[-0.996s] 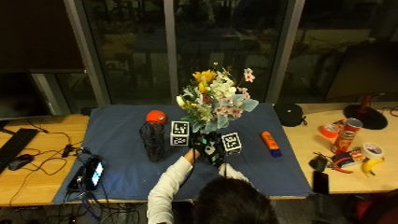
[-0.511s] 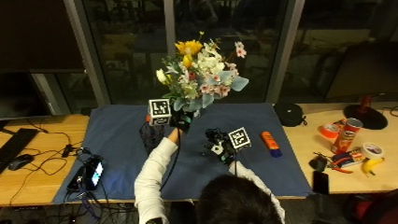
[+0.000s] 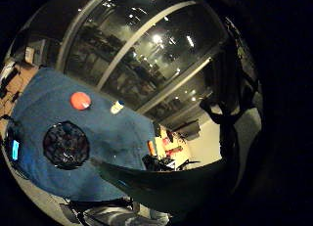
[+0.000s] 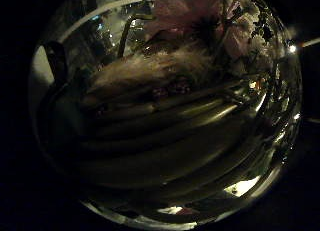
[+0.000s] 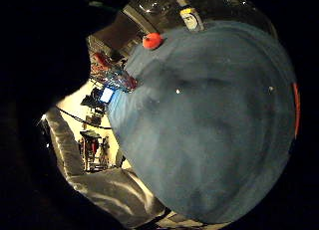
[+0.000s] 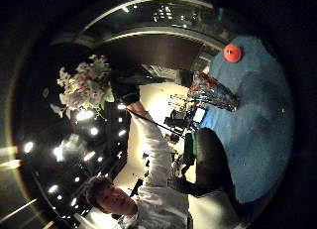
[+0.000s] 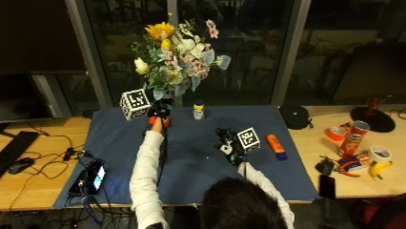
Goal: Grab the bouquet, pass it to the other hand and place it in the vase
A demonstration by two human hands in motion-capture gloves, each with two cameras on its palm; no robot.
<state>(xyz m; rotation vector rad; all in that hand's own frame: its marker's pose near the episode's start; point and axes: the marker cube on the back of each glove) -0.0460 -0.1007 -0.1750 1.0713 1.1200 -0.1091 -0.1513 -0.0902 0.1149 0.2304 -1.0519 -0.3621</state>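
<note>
We see a wooden table [image 7: 38, 174] under a blue cloth [image 7: 197, 162]; on it lie an orange marker [image 7: 276, 146] and a small bottle [image 7: 198, 111].

bouquet [image 7: 176, 55]: yellow, white, pink and pale blue blooms over green stems; left hand [image 7: 158, 110] and right hand [image 7: 227, 143] in black gloves, sleeves white. table cloth [image 7: 190, 157] dark blue, bare wood at both ends. marker [image 7: 276, 145] orange, chip can [image 7: 354, 138] red, banana [image 7: 379, 169] yellow.
</note>
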